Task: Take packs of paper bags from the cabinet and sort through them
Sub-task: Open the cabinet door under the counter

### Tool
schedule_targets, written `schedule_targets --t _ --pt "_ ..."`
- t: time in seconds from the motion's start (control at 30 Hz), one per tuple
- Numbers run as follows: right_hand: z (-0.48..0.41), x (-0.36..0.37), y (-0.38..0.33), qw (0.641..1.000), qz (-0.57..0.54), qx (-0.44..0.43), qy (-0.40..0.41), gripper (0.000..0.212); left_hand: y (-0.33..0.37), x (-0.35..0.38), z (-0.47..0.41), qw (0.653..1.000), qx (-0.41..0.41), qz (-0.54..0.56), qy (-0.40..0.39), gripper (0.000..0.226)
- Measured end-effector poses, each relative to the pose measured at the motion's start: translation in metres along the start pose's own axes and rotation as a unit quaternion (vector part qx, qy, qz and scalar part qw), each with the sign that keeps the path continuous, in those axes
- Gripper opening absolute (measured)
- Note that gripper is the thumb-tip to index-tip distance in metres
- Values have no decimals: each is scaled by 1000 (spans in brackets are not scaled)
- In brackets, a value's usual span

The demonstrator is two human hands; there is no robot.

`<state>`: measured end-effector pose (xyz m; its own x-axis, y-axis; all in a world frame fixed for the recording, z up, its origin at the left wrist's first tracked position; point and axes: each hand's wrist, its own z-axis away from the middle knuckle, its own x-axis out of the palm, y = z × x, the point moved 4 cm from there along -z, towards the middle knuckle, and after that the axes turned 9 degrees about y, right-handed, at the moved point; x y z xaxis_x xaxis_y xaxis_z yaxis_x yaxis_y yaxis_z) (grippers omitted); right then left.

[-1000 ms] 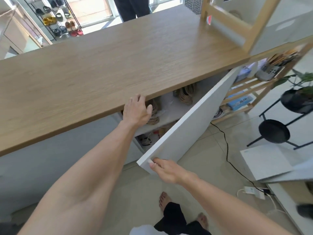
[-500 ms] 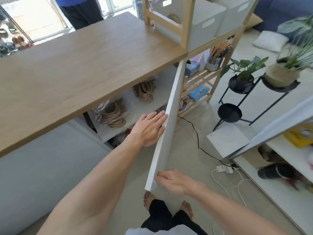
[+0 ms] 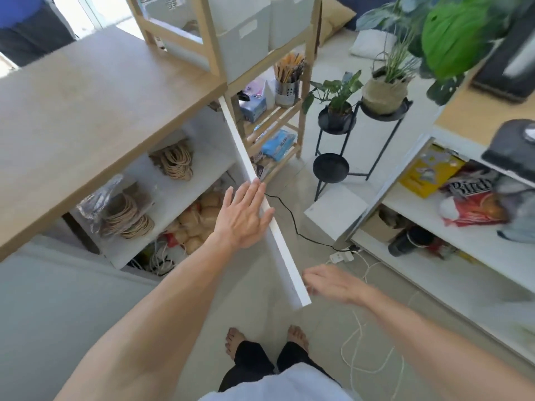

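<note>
The white cabinet door (image 3: pixel 285 250) stands wide open, edge-on towards me, under the wooden countertop (image 3: pixel 86 111). My left hand (image 3: pixel 243 218) lies flat with spread fingers against the door's inner face. My right hand (image 3: pixel 333 285) is blurred, fingers loose, just beside the door's free corner and holding nothing. Inside the cabinet, packs of paper bags with twisted rope handles (image 3: pixel 124 215) sit on the upper shelf, one in clear plastic, with another bundle (image 3: pixel 176 163) further back. Brown packets (image 3: pixel 199 224) lie on the lower shelf.
A wooden rack (image 3: pixel 278 117) with boxes and a utensil pot stands right of the door. Black plant stands (image 3: pixel 333 166), a black cable and power strip (image 3: pixel 341 256) are on the floor. A second open cabinet (image 3: pixel 463 227) holds packets at right. A person (image 3: pixel 26 27) stands behind the counter.
The door has swung further open, from angled to edge-on. My left hand moved from the cabinet opening onto the door's inner face. My right hand has come off the door's corner.
</note>
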<state>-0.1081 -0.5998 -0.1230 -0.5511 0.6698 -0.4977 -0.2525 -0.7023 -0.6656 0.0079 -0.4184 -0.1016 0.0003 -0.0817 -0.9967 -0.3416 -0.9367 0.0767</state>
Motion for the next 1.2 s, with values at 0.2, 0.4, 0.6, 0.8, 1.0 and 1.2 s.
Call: schedule_targets --t 0.2,0.4,0.6,0.8,1.0,1.2 --pt "-8 -57 55 990 -29 75 112 30 44 3 -34 999 17 19 -27 70" --pt "-18 -108 93 963 -159 138 169 22 66 1 -70 997 56 6 -45 71" --pt "-14 -151 108 920 -288 139 225 18 81 4 -107 996 75 0 -46 71" --pt "-4 -164 112 893 -80 62 439 42 95 10 -135 995 88 -16 -48 74" --pt "-5 -146 85 844 209 16 493 69 107 8 -154 993 92 -29 -65 80" --pt "-19 -146 91 850 234 73 466 93 110 6 -161 992 100 -33 -76 82"
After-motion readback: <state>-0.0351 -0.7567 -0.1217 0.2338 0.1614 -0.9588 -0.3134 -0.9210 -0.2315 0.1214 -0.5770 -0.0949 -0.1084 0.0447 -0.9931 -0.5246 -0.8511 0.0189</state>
